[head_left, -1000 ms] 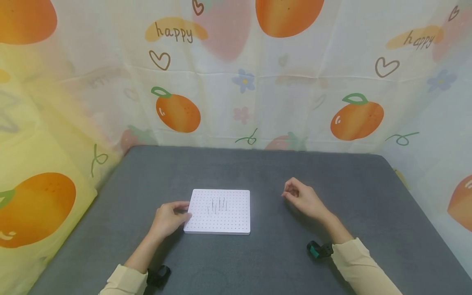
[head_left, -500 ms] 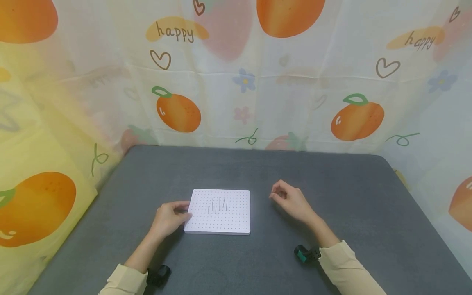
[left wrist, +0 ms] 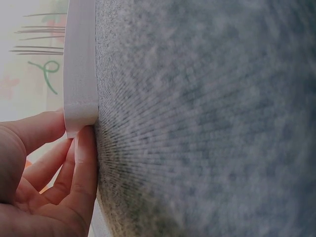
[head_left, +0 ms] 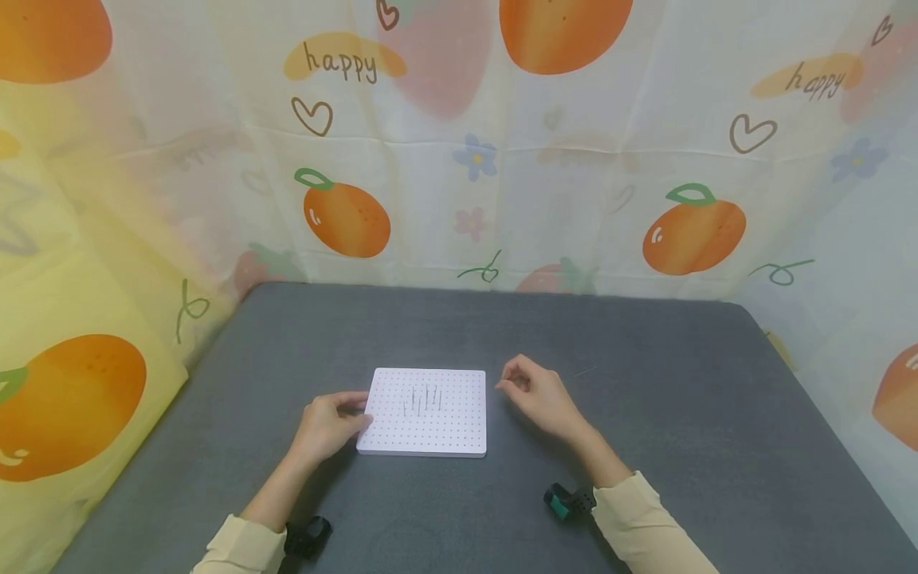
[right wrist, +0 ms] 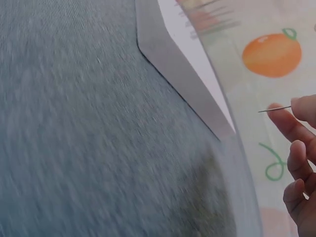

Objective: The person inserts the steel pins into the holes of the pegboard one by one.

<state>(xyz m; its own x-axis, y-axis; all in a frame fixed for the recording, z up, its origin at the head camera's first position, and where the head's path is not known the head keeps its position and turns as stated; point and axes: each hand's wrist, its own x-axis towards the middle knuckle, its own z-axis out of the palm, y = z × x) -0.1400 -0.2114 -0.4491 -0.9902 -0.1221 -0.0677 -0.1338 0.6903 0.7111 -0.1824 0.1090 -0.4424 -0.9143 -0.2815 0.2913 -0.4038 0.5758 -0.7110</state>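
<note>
A white pegboard (head_left: 459, 434) with rows of small holes lies flat on the table. Several thin needles (head_left: 426, 396) stand upright in it, left of and above its middle. My left hand (head_left: 326, 426) holds the board's left edge, thumb on the top face and fingers against the side; the left wrist view shows this pinch close up. Just right of the board, my right hand (head_left: 541, 399) is in the air. Between its thumb and index finger it pinches a needle (right wrist: 262, 111), whose tip sticks out; the other fingers are curled.
Another thin needle (head_left: 585, 371) lies on the dark grey table (head_left: 681, 414), behind and to the right of my right hand. A printed fabric curtain (head_left: 430, 207) rises along the table's back and sides. A black wrist device (head_left: 569, 502) hangs at my right sleeve.
My right hand has moved left toward the board with the needle, uncovering the thin needle on the table. The left hand and board have stayed put.
</note>
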